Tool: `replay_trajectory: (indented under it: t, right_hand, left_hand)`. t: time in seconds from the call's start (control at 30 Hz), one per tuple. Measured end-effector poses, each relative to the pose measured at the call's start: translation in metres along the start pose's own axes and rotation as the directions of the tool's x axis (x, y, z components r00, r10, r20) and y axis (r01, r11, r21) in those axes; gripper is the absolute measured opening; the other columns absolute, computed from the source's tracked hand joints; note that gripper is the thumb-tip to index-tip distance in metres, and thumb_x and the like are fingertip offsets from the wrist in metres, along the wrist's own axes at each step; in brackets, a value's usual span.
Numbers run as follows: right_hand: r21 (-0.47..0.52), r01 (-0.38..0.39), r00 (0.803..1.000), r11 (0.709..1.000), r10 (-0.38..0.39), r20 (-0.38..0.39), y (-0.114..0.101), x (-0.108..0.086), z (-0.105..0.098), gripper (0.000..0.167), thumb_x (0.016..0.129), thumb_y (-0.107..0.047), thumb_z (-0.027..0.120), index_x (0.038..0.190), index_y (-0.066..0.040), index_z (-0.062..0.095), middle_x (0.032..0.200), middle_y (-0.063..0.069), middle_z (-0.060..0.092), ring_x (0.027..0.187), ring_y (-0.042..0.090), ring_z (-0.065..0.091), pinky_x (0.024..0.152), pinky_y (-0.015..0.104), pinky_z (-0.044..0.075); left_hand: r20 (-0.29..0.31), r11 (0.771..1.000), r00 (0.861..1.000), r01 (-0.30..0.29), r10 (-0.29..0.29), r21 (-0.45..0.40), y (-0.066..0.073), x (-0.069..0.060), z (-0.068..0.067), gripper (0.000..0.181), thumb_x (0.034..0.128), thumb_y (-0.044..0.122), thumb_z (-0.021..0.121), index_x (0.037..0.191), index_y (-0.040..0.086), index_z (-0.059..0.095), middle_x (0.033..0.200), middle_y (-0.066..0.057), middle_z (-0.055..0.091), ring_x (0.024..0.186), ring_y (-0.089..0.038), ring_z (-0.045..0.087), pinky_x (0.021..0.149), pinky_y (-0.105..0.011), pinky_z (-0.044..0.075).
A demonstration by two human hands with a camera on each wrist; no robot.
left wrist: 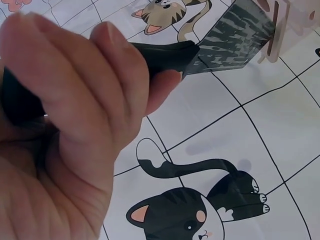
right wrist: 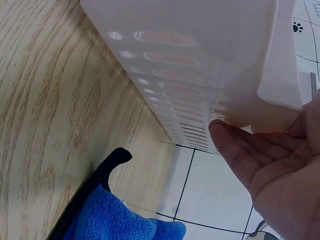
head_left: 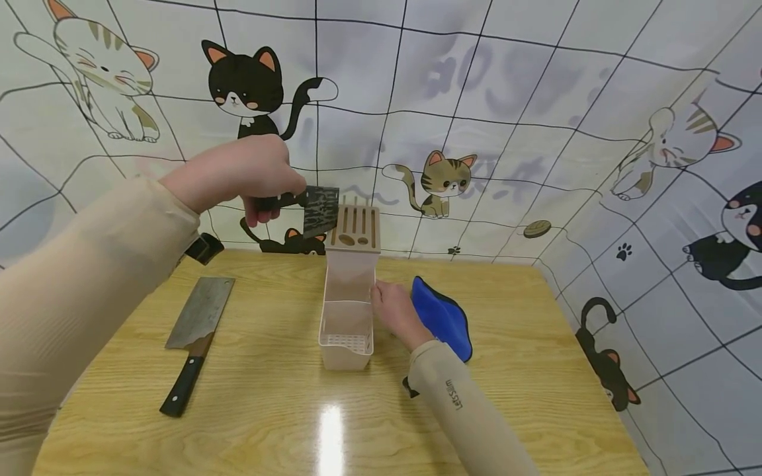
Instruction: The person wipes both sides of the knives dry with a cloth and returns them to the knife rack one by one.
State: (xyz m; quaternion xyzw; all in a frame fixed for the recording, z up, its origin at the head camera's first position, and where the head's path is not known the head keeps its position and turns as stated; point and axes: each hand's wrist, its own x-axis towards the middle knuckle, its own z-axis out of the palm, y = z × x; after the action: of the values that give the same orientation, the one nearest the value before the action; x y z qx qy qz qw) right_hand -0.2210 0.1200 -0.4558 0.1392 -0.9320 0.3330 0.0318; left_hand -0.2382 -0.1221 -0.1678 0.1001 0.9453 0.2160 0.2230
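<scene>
L hand, R hand: 2 total, w/ 2 sleeves behind 'em! Knives now: 1 knife in L hand, 2nd knife below-left of L hand, so 2. Holder, just 1, at R hand's fingers. Cloth, 1 too, just right of R hand. Table: 1, below both. On to the wall past the hands: 7 cats in head view, incl. cut-off ones! Paw prints, 2, both up-right of R hand.
</scene>
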Motion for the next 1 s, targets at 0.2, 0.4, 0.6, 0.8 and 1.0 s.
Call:
replay_trajectory:
  t: [0.2, 0.4, 0.6, 0.8, 1.0]
  right_hand:
    - [-0.030, 0.023, 1.000, 0.999, -0.023, -0.006, -0.002, -0.001, -0.001, 0.039, 0.107, -0.010, 0.045, 0.068, -0.013, 0.042, 0.057, -0.004, 0.035, 0.051, 0.013, 0.033, 0.051, 0.026, 0.031]
    - [-0.031, 0.015, 1.000, 0.999, -0.016, -0.008, -0.001, 0.000, 0.001, 0.039, 0.107, -0.011, 0.045, 0.068, -0.014, 0.041, 0.056, -0.004, 0.034, 0.051, 0.012, 0.032, 0.051, 0.025, 0.030]
    - [-0.031, 0.022, 1.000, 0.999, -0.022, -0.016, -0.001, 0.000, 0.001, 0.040, 0.107, -0.010, 0.045, 0.067, -0.014, 0.040, 0.055, -0.004, 0.033, 0.050, 0.012, 0.031, 0.050, 0.025, 0.029]
    - [-0.027, 0.016, 1.000, 1.000, -0.016, -0.022, 0.000, -0.001, 0.002, 0.040, 0.107, -0.011, 0.045, 0.067, -0.014, 0.040, 0.055, -0.004, 0.034, 0.049, 0.012, 0.031, 0.050, 0.025, 0.029]
    - [-0.009, 0.009, 1.000, 1.000, -0.009, -0.028, 0.000, -0.001, 0.003, 0.041, 0.107, -0.011, 0.046, 0.066, -0.013, 0.041, 0.055, -0.003, 0.034, 0.049, 0.012, 0.031, 0.050, 0.025, 0.029]
  left_hand:
    - [0.009, 0.999, 1.000, 0.017, -0.017, -0.034, 0.000, 0.004, -0.002, 0.029, 0.0985, 0.019, 0.046, 0.101, -0.008, 0.056, 0.058, -0.008, 0.062, 0.044, -0.016, 0.060, 0.056, -0.035, 0.060]
    - [0.009, 0.997, 1.000, 0.024, -0.024, -0.079, 0.001, 0.008, -0.002, 0.027, 0.0963, 0.017, 0.047, 0.101, -0.009, 0.056, 0.058, -0.007, 0.060, 0.044, -0.015, 0.057, 0.052, -0.034, 0.058]
    - [-0.007, 0.996, 1.000, 0.007, -0.008, -0.091, 0.001, 0.011, -0.003, 0.025, 0.0933, 0.015, 0.047, 0.101, -0.007, 0.056, 0.059, -0.006, 0.059, 0.044, -0.012, 0.053, 0.049, -0.030, 0.055]
    - [-0.018, 0.997, 1.000, 0.008, -0.009, -0.073, 0.003, 0.016, -0.003, 0.024, 0.0919, 0.016, 0.046, 0.099, -0.004, 0.058, 0.058, -0.005, 0.059, 0.044, -0.011, 0.050, 0.048, -0.026, 0.050]
    - [-0.022, 0.998, 1.000, 0.014, -0.016, -0.059, 0.002, 0.021, -0.003, 0.026, 0.0898, 0.019, 0.048, 0.097, -0.002, 0.061, 0.059, -0.004, 0.059, 0.044, -0.011, 0.048, 0.048, -0.025, 0.047]
